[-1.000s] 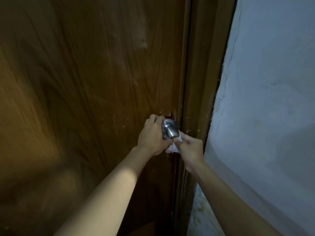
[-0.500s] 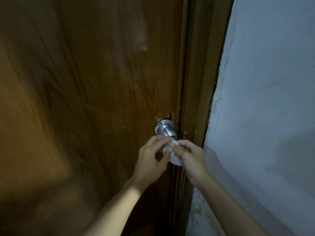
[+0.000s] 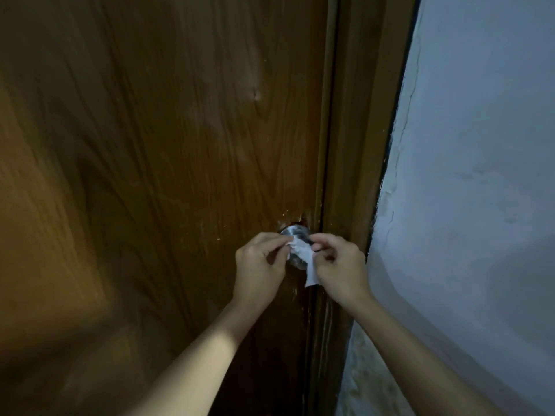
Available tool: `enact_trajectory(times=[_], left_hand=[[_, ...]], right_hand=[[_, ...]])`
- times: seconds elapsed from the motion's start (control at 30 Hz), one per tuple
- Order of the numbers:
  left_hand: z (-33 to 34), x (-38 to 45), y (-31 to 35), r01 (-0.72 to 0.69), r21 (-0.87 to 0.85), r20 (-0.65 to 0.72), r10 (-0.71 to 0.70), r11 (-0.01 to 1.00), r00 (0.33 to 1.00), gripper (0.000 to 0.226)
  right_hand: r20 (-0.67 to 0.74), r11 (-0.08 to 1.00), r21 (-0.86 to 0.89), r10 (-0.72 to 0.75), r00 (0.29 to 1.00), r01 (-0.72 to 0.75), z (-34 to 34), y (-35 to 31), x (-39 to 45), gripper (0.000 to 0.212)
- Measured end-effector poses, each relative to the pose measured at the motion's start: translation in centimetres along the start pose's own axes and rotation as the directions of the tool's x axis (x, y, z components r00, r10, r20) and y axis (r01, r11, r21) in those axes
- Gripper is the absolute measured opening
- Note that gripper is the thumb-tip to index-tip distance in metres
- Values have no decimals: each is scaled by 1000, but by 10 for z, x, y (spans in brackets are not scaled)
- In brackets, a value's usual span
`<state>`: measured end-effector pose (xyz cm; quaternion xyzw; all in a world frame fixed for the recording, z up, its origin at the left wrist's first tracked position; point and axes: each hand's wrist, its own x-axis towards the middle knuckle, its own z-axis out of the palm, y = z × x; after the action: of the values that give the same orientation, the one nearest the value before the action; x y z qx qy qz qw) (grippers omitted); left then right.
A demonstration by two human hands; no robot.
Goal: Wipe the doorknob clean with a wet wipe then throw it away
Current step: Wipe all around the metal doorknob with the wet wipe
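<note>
A silver doorknob (image 3: 295, 232) sits on the right edge of a brown wooden door (image 3: 168, 163). Only its upper part shows; the rest is hidden behind the hands and wipe. A white wet wipe (image 3: 304, 257) is stretched in front of the knob between both hands. My left hand (image 3: 259, 267) pinches its left corner with thumb and fingers. My right hand (image 3: 341, 265) pinches its right side, and a flap of the wipe hangs down below that hand.
The brown door frame (image 3: 357, 151) runs down just right of the knob. A pale blue-grey wall (image 3: 468, 181) with cracked paint along its edge fills the right side. The door surface around the knob is scratched.
My left hand has let go of the knob and taken a corner of the wipe. Both hands have drawn the wipe out wider in front of the knob.
</note>
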<state>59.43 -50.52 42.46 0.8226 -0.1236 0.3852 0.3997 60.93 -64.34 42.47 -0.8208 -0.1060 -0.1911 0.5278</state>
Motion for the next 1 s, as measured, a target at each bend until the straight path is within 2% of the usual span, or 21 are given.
enact_trajectory(times=[0.2, 0.37, 0.47, 0.57, 0.77, 0.83, 0.9, 1.0], left_hand=[[7, 1, -3, 71, 4, -49, -71, 997, 996, 26], [0, 2, -9, 39, 44, -72, -36, 998, 997, 26], [3, 4, -8, -45, 80, 64, 40, 996, 997, 26], [15, -2, -6, -61, 136, 255, 24, 989, 967, 31], [23, -9, -9, -111, 181, 362, 39, 977, 931, 42], [23, -11, -10, -84, 160, 341, 25, 984, 940, 41], [25, -17, -8, -18, 122, 252, -14, 992, 968, 38], [30, -30, -2, 236, -17, 103, -233, 972, 967, 38]], right_hand=[[-134, 994, -48, -108, 985, 102, 2, 1, -6, 26], [-113, 949, -134, -300, 947, 284, -6, -6, 6, 22], [-34, 929, -196, -325, 945, 313, 0, -3, 10, 21], [-52, 940, -210, -285, 957, 269, 7, 5, 9, 21], [7, 953, -168, -254, 967, 252, 7, 10, 7, 25], [19, 964, -143, -225, 974, 225, 8, 12, 6, 27], [13, 975, -115, -191, 981, 192, 9, 14, 7, 28], [-16, 981, -97, -169, 985, 167, 11, 16, 7, 27]])
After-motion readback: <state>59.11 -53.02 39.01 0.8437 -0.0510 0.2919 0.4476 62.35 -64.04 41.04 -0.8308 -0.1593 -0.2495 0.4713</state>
